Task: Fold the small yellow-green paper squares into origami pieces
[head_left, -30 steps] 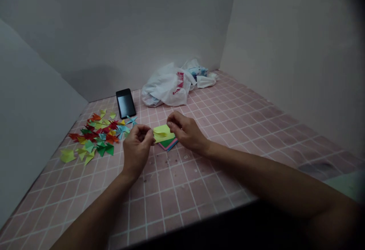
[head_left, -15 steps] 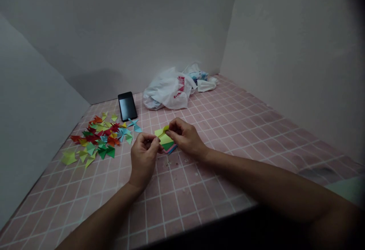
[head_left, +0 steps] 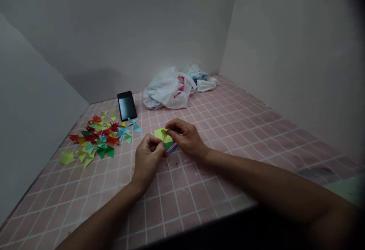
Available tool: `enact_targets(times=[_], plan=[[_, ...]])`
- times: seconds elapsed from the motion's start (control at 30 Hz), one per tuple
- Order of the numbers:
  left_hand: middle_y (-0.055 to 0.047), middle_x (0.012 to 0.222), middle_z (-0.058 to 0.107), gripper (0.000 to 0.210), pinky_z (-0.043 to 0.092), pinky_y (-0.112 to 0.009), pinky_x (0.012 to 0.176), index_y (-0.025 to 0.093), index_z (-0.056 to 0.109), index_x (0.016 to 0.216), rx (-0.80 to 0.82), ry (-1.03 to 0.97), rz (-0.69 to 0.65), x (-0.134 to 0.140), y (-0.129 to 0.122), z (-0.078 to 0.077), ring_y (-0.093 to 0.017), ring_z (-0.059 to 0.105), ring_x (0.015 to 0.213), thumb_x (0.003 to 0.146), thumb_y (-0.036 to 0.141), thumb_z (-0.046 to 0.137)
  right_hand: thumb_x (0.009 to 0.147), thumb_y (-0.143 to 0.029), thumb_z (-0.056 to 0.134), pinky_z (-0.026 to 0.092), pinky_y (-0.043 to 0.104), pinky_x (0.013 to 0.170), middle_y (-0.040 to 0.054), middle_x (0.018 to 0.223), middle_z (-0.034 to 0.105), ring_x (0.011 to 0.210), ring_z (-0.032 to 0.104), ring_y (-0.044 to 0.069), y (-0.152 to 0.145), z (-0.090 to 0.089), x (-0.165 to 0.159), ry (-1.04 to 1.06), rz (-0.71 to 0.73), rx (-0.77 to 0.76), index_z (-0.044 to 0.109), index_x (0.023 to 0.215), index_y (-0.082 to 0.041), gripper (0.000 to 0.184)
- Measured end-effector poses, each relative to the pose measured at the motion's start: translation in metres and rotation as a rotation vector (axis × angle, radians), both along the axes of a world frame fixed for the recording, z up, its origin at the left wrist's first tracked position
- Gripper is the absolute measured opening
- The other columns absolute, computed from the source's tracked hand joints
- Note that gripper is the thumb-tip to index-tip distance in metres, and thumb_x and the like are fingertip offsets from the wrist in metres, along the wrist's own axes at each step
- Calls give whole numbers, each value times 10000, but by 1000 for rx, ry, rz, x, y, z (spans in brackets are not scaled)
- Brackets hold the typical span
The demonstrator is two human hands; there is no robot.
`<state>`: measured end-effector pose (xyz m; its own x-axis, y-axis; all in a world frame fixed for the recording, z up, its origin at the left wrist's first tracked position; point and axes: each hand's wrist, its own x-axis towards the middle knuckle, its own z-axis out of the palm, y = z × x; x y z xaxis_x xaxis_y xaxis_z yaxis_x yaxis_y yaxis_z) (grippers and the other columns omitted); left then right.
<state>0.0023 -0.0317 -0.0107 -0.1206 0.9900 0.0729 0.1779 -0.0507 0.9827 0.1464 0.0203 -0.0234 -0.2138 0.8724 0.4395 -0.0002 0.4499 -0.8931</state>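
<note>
A small yellow sheet of paper [head_left: 160,132] lies on top of a stack of coloured paper [head_left: 169,145], where green, pink and blue edges show. My right hand [head_left: 185,137] pinches the sheet's right part, which is lifted and curled. Close on the near left side, my left hand [head_left: 149,155] has thumb and forefinger pressed together at the sheet's lower edge. Its fingertips partly hide the front of the stack. To the left lies a spread of small folded paper pieces [head_left: 99,132] in red, orange, yellow, green and light blue.
A black phone [head_left: 127,106] lies behind the folded pieces. Farther back sits a white plastic bag [head_left: 168,89] with red print, beside a blue-and-white package [head_left: 199,76]. Pale walls close in the pink tiled tabletop [head_left: 228,128]; its dark front edge is near my forearms.
My left hand has moved slightly right, nearer my right hand, and covers more of the stack's front. The yellow sheet's lifted part has changed shape. The view has shifted slightly.
</note>
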Motion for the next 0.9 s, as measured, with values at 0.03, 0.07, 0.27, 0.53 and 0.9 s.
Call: enact_targets(times=[0.03, 0.07, 0.27, 0.53, 0.9], plan=[[37, 573, 605, 126, 469, -231, 525, 188, 552, 712, -14, 13, -19, -1, 1, 0, -123, 583, 514, 743, 248, 659, 844, -206, 601, 437, 257, 657, -2, 795, 611, 717, 559, 123, 1, 1, 1, -14, -5, 9, 620, 853, -189, 27], [39, 568, 591, 137, 452, -223, 503, 187, 555, 705, -25, 20, -32, -2, 2, 0, -116, 560, 502, 748, 261, 661, 840, -203, 603, 436, 257, 655, -1, 790, 610, 717, 557, 123, 1, 1, 1, -24, -7, 6, 623, 836, -185, 27], [36, 695, 582, 212, 483, -213, 514, 179, 616, 853, 48, -32, -1, -14, 11, 0, -109, 552, 573, 826, 381, 676, 798, -257, 646, 434, 238, 577, -21, 720, 587, 618, 527, 104, 5, 0, 0, 49, 133, -211, 619, 825, -174, 91], [17, 729, 627, 226, 536, -210, 580, 157, 667, 850, 15, -158, -99, -14, 14, -2, -103, 596, 620, 809, 371, 728, 762, -220, 654, 453, 226, 597, -31, 720, 585, 645, 541, 95, 4, 0, -2, 63, 235, -288, 607, 792, -167, 77], [11, 756, 671, 279, 570, -238, 583, 171, 651, 886, -23, -168, -102, -16, 12, -3, -125, 658, 607, 780, 403, 765, 795, -271, 652, 457, 238, 587, -15, 715, 602, 648, 550, 113, 2, 2, 0, 14, 221, -287, 617, 812, -169, 110]])
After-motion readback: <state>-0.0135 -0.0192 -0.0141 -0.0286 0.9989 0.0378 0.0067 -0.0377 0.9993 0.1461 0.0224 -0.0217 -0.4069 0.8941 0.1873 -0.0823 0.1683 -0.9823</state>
